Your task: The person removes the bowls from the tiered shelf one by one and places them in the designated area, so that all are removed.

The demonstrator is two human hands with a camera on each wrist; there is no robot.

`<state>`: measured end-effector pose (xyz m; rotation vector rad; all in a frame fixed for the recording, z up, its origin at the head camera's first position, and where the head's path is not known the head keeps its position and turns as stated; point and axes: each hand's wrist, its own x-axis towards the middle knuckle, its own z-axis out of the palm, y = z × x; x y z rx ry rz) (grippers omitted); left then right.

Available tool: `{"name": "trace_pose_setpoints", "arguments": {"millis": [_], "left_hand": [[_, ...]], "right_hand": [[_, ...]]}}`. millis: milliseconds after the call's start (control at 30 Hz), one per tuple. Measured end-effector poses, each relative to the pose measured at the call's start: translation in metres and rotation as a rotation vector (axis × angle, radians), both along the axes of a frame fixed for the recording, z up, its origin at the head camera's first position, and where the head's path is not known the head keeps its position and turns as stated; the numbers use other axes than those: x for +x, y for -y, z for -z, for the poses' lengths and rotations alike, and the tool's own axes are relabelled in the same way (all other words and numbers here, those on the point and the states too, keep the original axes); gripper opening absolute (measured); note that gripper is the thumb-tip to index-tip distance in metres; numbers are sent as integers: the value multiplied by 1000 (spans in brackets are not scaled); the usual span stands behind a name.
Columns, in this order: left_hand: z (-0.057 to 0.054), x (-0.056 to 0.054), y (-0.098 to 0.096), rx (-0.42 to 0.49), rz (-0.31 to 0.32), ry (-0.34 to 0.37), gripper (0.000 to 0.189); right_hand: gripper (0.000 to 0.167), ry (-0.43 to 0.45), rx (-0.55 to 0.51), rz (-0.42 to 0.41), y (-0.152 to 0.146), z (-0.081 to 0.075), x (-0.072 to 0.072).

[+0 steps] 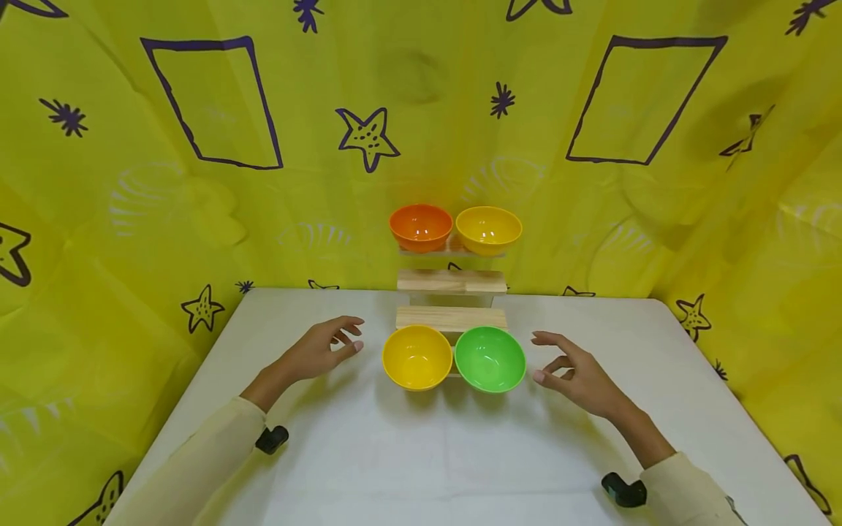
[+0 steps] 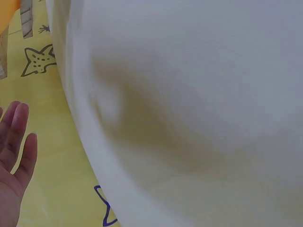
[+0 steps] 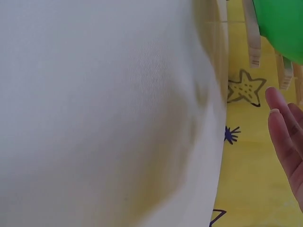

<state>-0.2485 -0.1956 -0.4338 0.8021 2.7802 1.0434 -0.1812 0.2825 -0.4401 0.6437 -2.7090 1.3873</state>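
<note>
Two bowls sit side by side at the front of a stepped wooden rack (image 1: 451,280): a yellow bowl (image 1: 417,358) on the left and a green bowl (image 1: 490,359) on the right. My left hand (image 1: 327,348) hovers left of the yellow bowl, fingers loosely bent, a gap between them. To the right of the green bowl is my right hand (image 1: 571,371), its thumb and fingertips apart and pointing at the bowl's side. Neither hand holds anything. In the right wrist view the green bowl (image 3: 281,28) shows above my fingers (image 3: 284,137).
On the rack's top step stand an orange bowl (image 1: 421,228) and a second yellow bowl (image 1: 489,231). Bare wooden steps lie between the upper and lower bowls. A white table (image 1: 421,460) carries the rack, and a yellow patterned curtain (image 1: 421,88) encloses its back and sides.
</note>
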Motion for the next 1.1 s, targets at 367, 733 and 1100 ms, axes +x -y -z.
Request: {"name": "trace_pose_setpoints", "arguments": {"millis": [367,733,1100], "left_hand": [[3,-15,-18,78,-24,7,42],[0,-26,-36,114,-47,52,45],[-4,-34,-50,128,-18,88,46]], "right_hand": [[75,58,-102,-57,14,0,3],[89,69,-147,-75,27,1,4],[98,83,-146,-72,35,3,5]]}}
